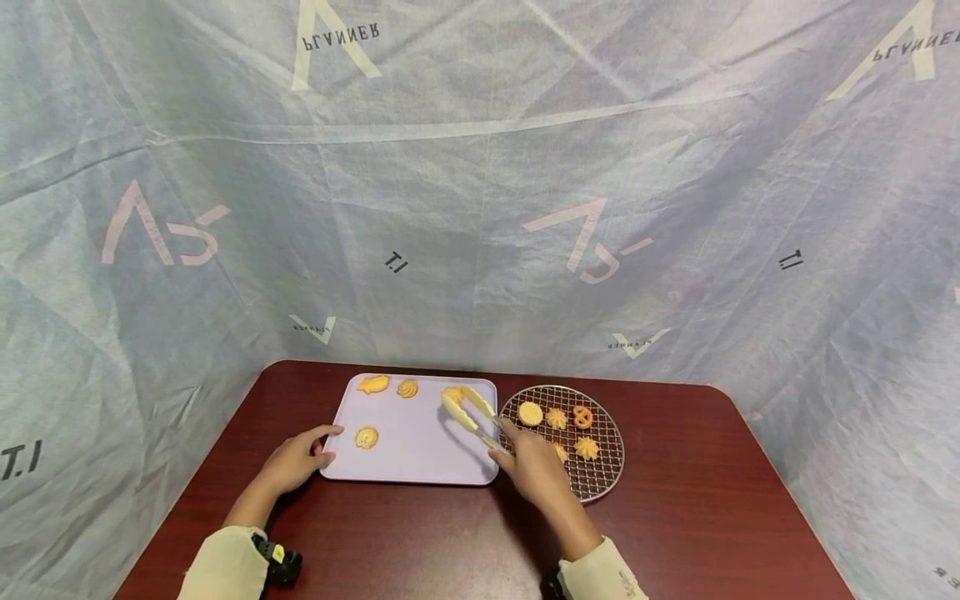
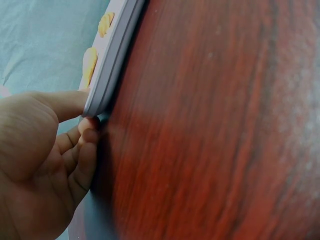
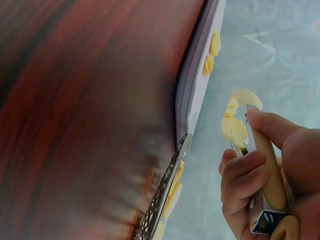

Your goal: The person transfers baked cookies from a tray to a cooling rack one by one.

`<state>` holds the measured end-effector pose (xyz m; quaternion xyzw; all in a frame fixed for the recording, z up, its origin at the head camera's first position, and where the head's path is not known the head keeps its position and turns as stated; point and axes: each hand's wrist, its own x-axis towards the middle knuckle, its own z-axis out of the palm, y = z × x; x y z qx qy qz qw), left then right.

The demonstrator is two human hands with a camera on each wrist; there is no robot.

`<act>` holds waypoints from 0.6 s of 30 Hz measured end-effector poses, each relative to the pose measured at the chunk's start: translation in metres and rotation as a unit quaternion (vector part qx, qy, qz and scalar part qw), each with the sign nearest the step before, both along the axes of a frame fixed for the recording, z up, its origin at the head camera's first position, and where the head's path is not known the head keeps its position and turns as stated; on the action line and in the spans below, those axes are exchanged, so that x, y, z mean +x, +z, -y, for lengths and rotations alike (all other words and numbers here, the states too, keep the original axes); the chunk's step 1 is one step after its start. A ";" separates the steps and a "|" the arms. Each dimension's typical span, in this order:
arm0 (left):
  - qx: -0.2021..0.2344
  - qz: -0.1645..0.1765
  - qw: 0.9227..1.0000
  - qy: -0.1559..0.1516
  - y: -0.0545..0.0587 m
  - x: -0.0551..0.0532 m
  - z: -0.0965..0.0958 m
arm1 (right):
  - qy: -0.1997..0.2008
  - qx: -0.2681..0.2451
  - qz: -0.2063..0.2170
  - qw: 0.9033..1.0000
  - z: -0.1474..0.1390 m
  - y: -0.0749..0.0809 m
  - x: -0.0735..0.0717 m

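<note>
My right hand (image 1: 538, 471) grips a pair of tongs (image 3: 270, 170) with pale yellow tips. Between the tips is a yellow cookie (image 1: 453, 394), held above the right part of a pale lilac tray (image 1: 412, 467). At the tray's left edge, my left hand (image 1: 294, 460) pinches the rim, thumb and fingertips on either side of it in the left wrist view. On the tray lie a fish-shaped cookie (image 1: 373, 384), a swirled cookie (image 1: 407, 389) and a round cookie (image 1: 366, 437).
Right of the tray, a round wire rack (image 1: 617, 467) holds several cookies, including a round one (image 1: 530, 414) and a pretzel (image 1: 582, 417); my right hand partly hides it. Both stand on a dark red wooden table (image 1: 697, 500). Grey printed cloth (image 1: 480, 208) hangs behind and at the sides.
</note>
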<state>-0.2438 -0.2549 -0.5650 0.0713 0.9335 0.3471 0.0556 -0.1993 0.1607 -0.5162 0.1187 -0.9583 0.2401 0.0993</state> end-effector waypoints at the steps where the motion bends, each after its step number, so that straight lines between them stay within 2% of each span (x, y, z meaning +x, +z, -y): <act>1: 0.000 0.000 1.000 0.000 0.000 0.000 0.000 | -0.002 -0.001 -0.002 1.000 -0.001 0.000 0.000; 8: -0.001 -0.001 1.000 0.001 -0.001 0.000 0.000 | -0.016 -0.004 -0.013 1.000 -0.013 0.000 0.000; 18: -0.001 -0.002 1.000 0.001 -0.002 0.000 0.000 | -0.045 -0.027 0.020 0.998 -0.033 0.005 0.002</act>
